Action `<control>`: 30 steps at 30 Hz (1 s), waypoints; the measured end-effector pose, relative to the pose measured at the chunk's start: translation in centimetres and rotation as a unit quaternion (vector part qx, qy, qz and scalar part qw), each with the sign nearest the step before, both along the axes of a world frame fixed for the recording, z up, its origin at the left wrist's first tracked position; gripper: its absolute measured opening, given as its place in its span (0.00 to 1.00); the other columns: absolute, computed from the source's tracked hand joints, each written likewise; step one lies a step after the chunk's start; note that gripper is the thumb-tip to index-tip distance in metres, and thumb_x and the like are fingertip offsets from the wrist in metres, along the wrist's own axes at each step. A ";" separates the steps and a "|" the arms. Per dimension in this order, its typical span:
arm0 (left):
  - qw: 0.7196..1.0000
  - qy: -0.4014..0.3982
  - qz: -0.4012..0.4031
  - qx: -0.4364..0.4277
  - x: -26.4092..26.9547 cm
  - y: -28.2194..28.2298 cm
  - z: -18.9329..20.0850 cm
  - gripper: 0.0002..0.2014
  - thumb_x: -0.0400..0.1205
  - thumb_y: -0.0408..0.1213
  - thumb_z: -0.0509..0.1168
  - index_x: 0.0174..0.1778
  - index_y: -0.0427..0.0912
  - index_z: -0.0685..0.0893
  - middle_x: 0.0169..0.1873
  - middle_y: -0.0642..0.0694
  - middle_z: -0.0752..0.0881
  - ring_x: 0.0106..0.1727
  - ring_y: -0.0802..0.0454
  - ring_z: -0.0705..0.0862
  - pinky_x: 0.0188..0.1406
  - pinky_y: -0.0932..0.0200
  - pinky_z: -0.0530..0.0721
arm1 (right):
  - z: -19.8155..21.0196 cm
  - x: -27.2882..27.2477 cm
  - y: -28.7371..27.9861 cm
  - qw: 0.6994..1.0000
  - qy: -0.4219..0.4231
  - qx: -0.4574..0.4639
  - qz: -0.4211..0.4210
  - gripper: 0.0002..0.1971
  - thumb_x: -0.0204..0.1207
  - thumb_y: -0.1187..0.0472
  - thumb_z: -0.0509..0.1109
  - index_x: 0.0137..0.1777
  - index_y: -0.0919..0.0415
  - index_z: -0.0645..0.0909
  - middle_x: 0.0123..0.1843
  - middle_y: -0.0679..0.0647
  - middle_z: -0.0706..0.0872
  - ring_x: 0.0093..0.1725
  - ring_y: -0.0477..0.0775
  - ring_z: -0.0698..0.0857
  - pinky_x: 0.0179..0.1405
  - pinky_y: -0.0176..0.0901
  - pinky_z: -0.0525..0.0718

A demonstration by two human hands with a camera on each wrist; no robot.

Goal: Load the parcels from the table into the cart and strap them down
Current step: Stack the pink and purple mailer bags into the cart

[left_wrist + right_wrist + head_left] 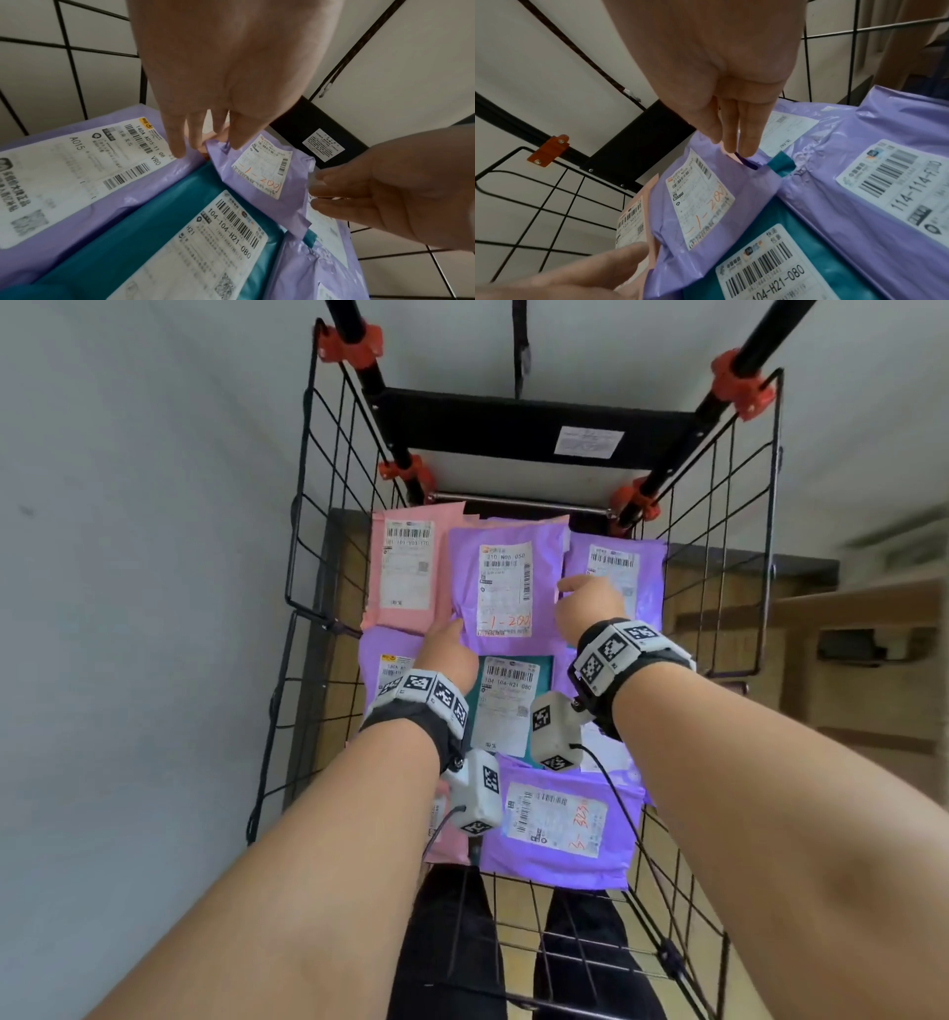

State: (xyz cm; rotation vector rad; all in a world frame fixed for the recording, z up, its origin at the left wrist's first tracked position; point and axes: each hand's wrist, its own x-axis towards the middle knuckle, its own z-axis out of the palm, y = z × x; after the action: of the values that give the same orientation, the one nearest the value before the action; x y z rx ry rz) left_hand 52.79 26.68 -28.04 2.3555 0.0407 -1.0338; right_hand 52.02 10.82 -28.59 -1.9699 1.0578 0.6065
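A black wire-mesh cart (pixel 328 505) holds several flat mailer parcels. On top at the back lies a purple parcel (pixel 464 567) (pixel 290 194) (pixel 752 188) with an orange handwritten mark on its label. My left hand (pixel 452 631) (pixel 203 140) pinches its near left corner, which is crumpled upward. My right hand (pixel 585 603) (pixel 736 146) pinches its right edge, where the film folds up under the fingers. A teal parcel (pixel 506 711) (pixel 144 233) (pixel 821 233) lies partly under it. A black strap (pixel 521 356) hangs above the cart's back.
A pink parcel (pixel 405 567) lies at the back left. Other purple parcels lie at the back right (pixel 642 577), left (pixel 375 649) and front (pixel 554 824). Wire walls stand close on both sides. Wooden furniture (pixel 847 634) is to the right, and my legs (pixel 452 942) are under the front edge.
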 end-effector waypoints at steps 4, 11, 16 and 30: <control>1.000 -0.023 -0.017 0.008 0.2 0.4 0.2 0.19 0.87 0.28 0.47 0.69 0.34 0.77 0.67 0.35 0.75 0.68 0.38 0.76 0.61 0.57 0.71 | 0.3 -0.7 0.0 0.999 -0.011 -0.013 -0.032 0.22 0.79 0.72 0.57 0.72 0.62 0.77 0.68 0.62 0.82 0.65 0.64 0.82 0.65 0.55 0.81; 1.000 -0.017 -0.023 0.013 -0.4 0.9 3.6 0.19 0.87 0.27 0.48 0.71 0.32 0.77 0.70 0.34 0.75 0.70 0.38 0.75 0.65 0.52 0.70 | 3.5 -3.0 0.9 0.997 -0.040 -0.022 -0.058 0.20 0.80 0.71 0.58 0.70 0.59 0.78 0.60 0.61 0.84 0.62 0.64 0.83 0.58 0.48 0.82; 0.999 -0.028 -0.027 -0.015 -2.7 0.4 5.7 0.21 0.85 0.30 0.52 0.74 0.41 0.75 0.73 0.40 0.75 0.67 0.41 0.78 0.63 0.55 0.76 | 6.5 -7.6 1.1 0.993 -0.074 -0.023 -0.085 0.20 0.81 0.67 0.62 0.72 0.57 0.78 0.70 0.58 0.81 0.68 0.60 0.80 0.65 0.46 0.79; 0.970 -0.143 -0.186 -0.057 -17.3 -12.4 15.8 0.23 0.85 0.35 0.52 0.77 0.43 0.71 0.73 0.39 0.75 0.68 0.38 0.79 0.67 0.50 0.77 | 16.5 -27.3 -9.1 0.942 -0.208 -0.104 -0.242 0.16 0.76 0.65 0.64 0.61 0.53 0.86 0.61 0.55 0.88 0.62 0.57 0.84 0.61 0.40 0.78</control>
State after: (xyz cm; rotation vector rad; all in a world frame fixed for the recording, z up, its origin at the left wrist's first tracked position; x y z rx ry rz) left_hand 35.46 14.26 -12.20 2.4320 -0.5740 -0.8193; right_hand 24.70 1.73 -12.10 -1.7973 1.3001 -0.1890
